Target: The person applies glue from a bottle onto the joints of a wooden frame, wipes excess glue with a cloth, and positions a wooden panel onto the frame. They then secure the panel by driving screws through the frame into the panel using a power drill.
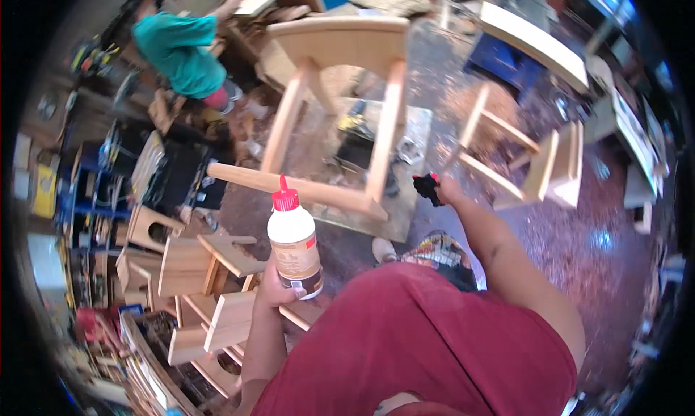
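Observation:
My left hand (274, 286) is closed round the lower part of a white glue bottle (292, 235), which stands upright with a red cap and a pointed red nozzle. A brown and beige label wraps the bottle. Stretched forward, my right hand (449, 191) grips a small black tool (428, 188) with red on its top; its exact kind I cannot make out. Just beyond both hands stands a pale wooden chair frame (338, 39), with a curved panel at its far end and a rail along its near side. Neither hand touches the frame.
Several wooden chair parts (187, 265) are piled at the left. Another wooden frame (499, 159) lies on the floor at right. A co-worker in a green shirt (177, 47) stands far left. A flat board (416, 177) lies under the chair frame, and a blue bench (507, 57) stands far right.

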A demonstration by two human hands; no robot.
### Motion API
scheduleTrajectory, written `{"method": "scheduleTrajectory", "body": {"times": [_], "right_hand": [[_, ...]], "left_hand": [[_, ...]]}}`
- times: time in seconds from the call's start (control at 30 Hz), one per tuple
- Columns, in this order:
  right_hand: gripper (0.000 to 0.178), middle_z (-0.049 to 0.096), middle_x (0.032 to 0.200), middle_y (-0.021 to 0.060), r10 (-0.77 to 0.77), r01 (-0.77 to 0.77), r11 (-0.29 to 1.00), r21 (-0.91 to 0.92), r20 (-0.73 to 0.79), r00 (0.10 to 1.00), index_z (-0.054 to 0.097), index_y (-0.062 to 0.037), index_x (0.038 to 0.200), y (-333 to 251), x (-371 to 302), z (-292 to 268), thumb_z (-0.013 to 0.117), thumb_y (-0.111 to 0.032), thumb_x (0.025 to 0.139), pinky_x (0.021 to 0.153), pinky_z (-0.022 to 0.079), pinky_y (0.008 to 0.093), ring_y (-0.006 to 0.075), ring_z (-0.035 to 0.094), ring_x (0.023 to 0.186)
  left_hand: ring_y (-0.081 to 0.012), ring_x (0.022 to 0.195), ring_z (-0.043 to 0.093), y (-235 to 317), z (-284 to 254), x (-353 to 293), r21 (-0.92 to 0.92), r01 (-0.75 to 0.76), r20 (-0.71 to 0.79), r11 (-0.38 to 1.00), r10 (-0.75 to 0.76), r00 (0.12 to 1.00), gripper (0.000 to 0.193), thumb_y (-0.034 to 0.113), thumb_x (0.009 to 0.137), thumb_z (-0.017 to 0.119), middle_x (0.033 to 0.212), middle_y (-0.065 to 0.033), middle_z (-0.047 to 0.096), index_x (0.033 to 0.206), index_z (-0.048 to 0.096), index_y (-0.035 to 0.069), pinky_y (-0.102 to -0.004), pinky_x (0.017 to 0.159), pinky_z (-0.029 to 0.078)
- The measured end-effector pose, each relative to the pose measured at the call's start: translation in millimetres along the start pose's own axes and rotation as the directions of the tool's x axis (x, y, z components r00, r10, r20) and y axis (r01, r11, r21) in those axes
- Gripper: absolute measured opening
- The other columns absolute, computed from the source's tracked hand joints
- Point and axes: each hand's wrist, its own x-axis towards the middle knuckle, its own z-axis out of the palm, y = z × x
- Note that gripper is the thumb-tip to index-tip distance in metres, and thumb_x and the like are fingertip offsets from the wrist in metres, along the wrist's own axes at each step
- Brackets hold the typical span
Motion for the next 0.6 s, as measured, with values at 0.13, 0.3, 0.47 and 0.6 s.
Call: {"method": "scheduleTrajectory", "body": {"times": [0.13,0.3,0.47,0.6], "right_hand": [[0.032,0.067,0.092,0.0196,-0.266,0.256,0.936,0.240,0.010,0.964,0.067,-0.0101,0.101,-7.0,90.4,9.6,0.064,-0.033,0.079,0.080,0.050,0.0440,0.0352,0.064,0.089],[0.043,0.061,0.112,0.0231,-0.141,0.176,0.980,-0.096,0.297,0.944,0.064,-0.0043,0.109,69.1,172.2,53.2,0.064,-0.031,0.075,0.089,0.047,0.0458,0.0375,0.059,0.104],[0.040,0.065,0.105,0.0201,-0.194,0.302,0.925,-0.229,0.400,0.896,0.066,-0.0070,0.107,136.8,181.7,72.9,0.063,-0.035,0.079,0.084,0.050,0.0451,0.0355,0.062,0.098],[0.044,0.063,0.105,0.0240,0.020,0.072,0.971,-0.229,0.379,0.925,0.064,-0.0019,0.107,88.3,141.8,33.2,0.059,-0.038,0.083,0.089,0.047,0.0440,0.0377,0.060,0.104]], "left_hand": [[-0.0297,0.097,0.063,16.2,17.2,12.4,-0.227,-0.189,-0.112,0.955,0.167,0.980,0.096,0.022,0.056,0.086,0.111,-0.0171,0.058,0.133,0.033,-0.001,-0.0450,0.083,0.055],[-0.0290,0.096,0.064,28.9,72.9,15.1,-0.208,-0.221,-0.476,0.953,0.098,0.874,0.097,0.027,0.051,0.088,0.110,-0.0168,0.059,0.129,0.038,-0.003,-0.0423,0.083,0.054],[-0.0297,0.096,0.064,27.7,110.2,29.7,-0.148,-0.342,-0.613,0.928,0.186,0.768,0.098,0.023,0.052,0.088,0.107,-0.0168,0.060,0.132,0.035,0.001,-0.0432,0.083,0.054],[-0.0307,0.097,0.063,35.9,133.5,53.9,-0.126,-0.375,-0.672,0.918,0.199,0.713,0.094,0.023,0.055,0.087,0.109,-0.0172,0.059,0.131,0.036,0.002,-0.0459,0.082,0.054]]}}
